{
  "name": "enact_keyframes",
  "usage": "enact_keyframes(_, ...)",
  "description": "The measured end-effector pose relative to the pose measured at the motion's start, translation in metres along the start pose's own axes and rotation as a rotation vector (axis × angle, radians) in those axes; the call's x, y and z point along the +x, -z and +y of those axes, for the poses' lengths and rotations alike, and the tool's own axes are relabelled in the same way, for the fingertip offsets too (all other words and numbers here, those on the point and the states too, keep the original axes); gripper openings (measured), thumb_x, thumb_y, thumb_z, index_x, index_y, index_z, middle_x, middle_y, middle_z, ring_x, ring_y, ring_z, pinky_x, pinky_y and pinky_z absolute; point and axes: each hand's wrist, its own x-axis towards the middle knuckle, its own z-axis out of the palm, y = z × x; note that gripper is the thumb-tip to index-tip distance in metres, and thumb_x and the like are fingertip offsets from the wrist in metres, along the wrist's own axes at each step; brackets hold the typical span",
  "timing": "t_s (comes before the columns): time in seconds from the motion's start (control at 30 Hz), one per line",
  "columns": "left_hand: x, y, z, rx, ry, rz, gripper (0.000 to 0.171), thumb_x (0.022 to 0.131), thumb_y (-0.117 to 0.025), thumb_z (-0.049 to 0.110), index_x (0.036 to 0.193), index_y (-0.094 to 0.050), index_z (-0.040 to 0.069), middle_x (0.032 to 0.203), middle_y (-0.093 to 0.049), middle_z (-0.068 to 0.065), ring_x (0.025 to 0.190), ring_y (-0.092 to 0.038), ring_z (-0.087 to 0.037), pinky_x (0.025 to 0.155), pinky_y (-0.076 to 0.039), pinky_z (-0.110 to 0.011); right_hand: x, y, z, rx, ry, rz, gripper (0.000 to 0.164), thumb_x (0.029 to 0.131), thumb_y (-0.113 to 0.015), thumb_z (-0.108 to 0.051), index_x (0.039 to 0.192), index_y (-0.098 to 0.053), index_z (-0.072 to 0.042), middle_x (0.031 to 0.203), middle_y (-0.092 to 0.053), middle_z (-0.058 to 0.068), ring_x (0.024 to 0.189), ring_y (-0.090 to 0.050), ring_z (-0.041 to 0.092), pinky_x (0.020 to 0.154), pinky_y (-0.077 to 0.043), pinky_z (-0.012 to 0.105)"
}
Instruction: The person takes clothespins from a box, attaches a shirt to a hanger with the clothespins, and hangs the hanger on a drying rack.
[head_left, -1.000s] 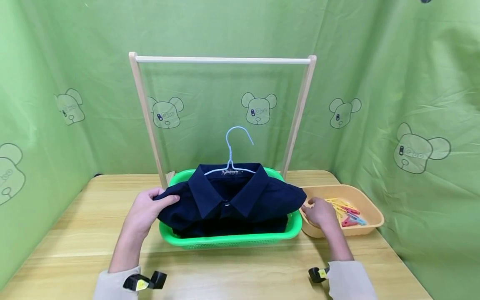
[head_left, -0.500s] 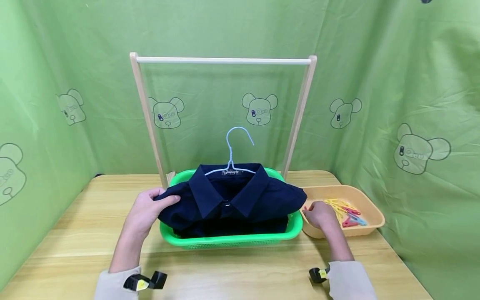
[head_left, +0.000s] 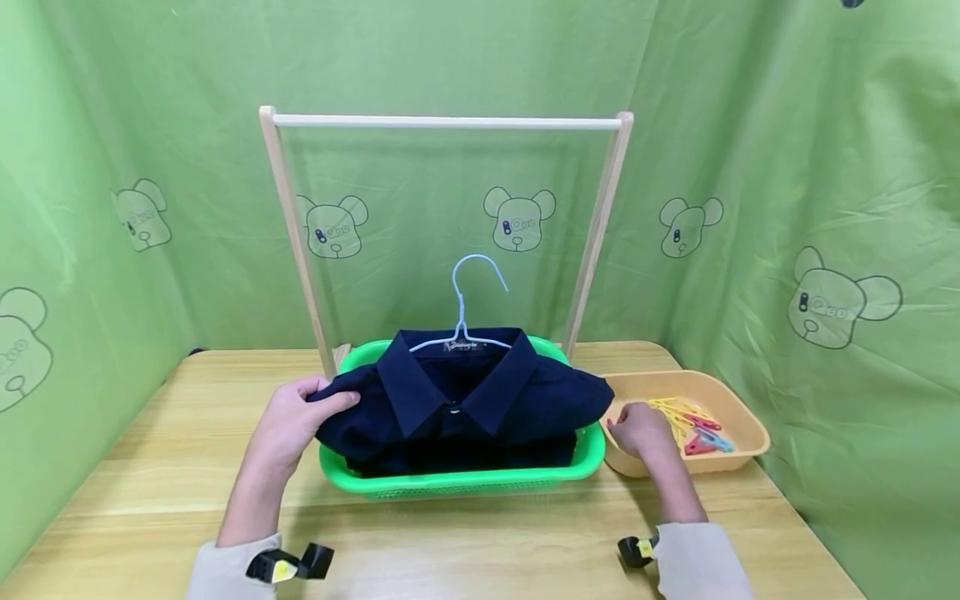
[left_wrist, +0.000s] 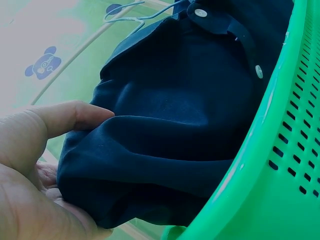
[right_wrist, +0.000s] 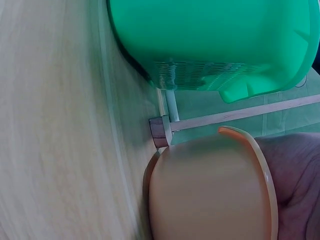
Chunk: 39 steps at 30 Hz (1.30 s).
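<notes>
A dark navy collared shirt [head_left: 450, 417] lies in a green basket [head_left: 465, 482], a light-blue wire hanger [head_left: 461, 312] inside its collar with the hook standing up. My left hand [head_left: 288, 421] pinches the shirt's left sleeve edge, thumb on top; the left wrist view shows the fabric [left_wrist: 150, 135] folded beneath the thumb. Over the near left corner of an orange tray [head_left: 738, 400], my right hand [head_left: 643, 429] is curled, with a small red clothespin tip [head_left: 610, 423] showing at its fingertips. In the right wrist view the tray wall [right_wrist: 210, 190] hides those fingers.
Yellow, red and blue clothespins [head_left: 697, 425] lie in the tray. Behind the basket stands a wooden rack with a white crossbar [head_left: 450, 122]. Green curtains [head_left: 825, 183] enclose the wooden table [head_left: 450, 550] at the back and sides.
My right hand's fingers have closed inside the tray, and a red clothespin tip has appeared at them. The left hand and the shirt have stayed in place.
</notes>
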Motion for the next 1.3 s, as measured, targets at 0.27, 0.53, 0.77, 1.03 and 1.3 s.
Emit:
enact_keyframes(0.27,0.001,0.001,-0.001,0.0,-0.003,-0.001,0.029,0.087,-0.077,0.023,0.073,-0.055,0.011,0.078,-0.052,0.003,0.089,-0.05,-0.02,0.081,-0.041,-0.03,0.001,-0.002,0.001,-0.007,-0.009,0.015,0.026,0.096,-0.06,-0.021,0.079,-0.06,0.0,0.075,-0.058,0.013,0.072,-0.055,0.028,0.062,-0.043,0.035)
enact_keyframes(0.53,0.0,0.001,0.0,0.004,0.005,-0.001,0.029,0.088,-0.077,0.023,0.073,-0.055,0.011,0.077,-0.051,0.003,0.088,-0.05,-0.019,0.081,-0.041,-0.03,0.0,-0.005,0.001,0.011,0.004,0.136,0.028,0.092,-0.068,-0.022,0.073,-0.056,-0.005,0.069,-0.054,0.01,0.066,-0.053,0.028,0.056,-0.037,0.034)
enact_keyframes(0.77,0.0,0.001,0.001,0.001,0.006,-0.005,0.027,0.088,-0.077,0.023,0.074,-0.058,0.01,0.078,-0.054,0.004,0.089,-0.051,-0.019,0.082,-0.042,-0.029,-0.001,-0.002,0.0,0.088,0.03,0.344,0.029,0.091,-0.068,-0.024,0.072,-0.057,-0.006,0.066,-0.061,0.011,0.067,-0.058,0.033,0.056,-0.039,0.036)
enact_keyframes(1.03,0.0,0.0,0.001,0.006,0.001,-0.003,0.027,0.087,-0.077,0.023,0.074,-0.057,0.011,0.078,-0.054,0.004,0.088,-0.051,-0.018,0.081,-0.042,-0.029,-0.008,0.011,-0.011,0.174,0.01,0.422,0.024,0.092,-0.068,-0.023,0.092,-0.061,0.0,0.081,-0.07,0.019,0.083,-0.064,0.042,0.067,-0.046,0.044)
enact_keyframes(1.3,0.001,0.001,0.0,0.013,0.004,-0.019,0.027,0.088,-0.077,0.026,0.075,-0.058,0.011,0.078,-0.055,0.005,0.089,-0.051,-0.018,0.082,-0.041,-0.029,-0.017,0.024,-0.024,0.249,0.003,0.365,0.05,0.097,-0.065,-0.03,0.127,-0.054,0.009,0.098,-0.07,0.025,0.091,-0.065,0.04,0.068,-0.045,0.037)
